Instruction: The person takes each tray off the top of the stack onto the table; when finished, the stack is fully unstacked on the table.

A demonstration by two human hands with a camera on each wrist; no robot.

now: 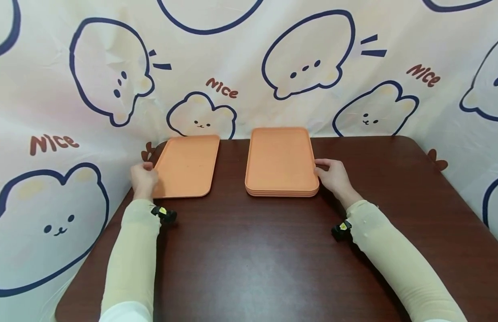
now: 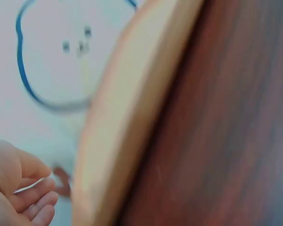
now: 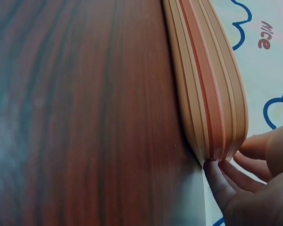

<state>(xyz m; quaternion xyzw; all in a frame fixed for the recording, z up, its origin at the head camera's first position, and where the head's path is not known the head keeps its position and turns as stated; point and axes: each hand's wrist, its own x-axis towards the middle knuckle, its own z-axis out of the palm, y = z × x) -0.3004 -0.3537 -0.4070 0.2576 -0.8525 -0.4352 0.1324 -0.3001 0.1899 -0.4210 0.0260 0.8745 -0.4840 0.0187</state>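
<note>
A single orange rectangular tray (image 1: 187, 165) lies flat on the left of the table. Just off its left edge is my left hand (image 1: 143, 179). In the left wrist view the loosely bent fingers (image 2: 37, 200) hold nothing, and a small gap separates them from the tray's rim (image 2: 127, 117). To the right of that tray stands a stack of several matching trays (image 1: 281, 161), edges lined up. My right hand (image 1: 333, 176) touches the stack's right side with its fingertips. In the right wrist view, thumb and fingers (image 3: 219, 181) meet the layered tray edges (image 3: 212, 108).
A dark brown wooden table (image 1: 241, 255) bears the trays, which lie near its far edge. Behind and beside it hangs a pale cloth (image 1: 249, 58) printed with cartoon bears. Each wrist wears a small black camera (image 1: 164, 214).
</note>
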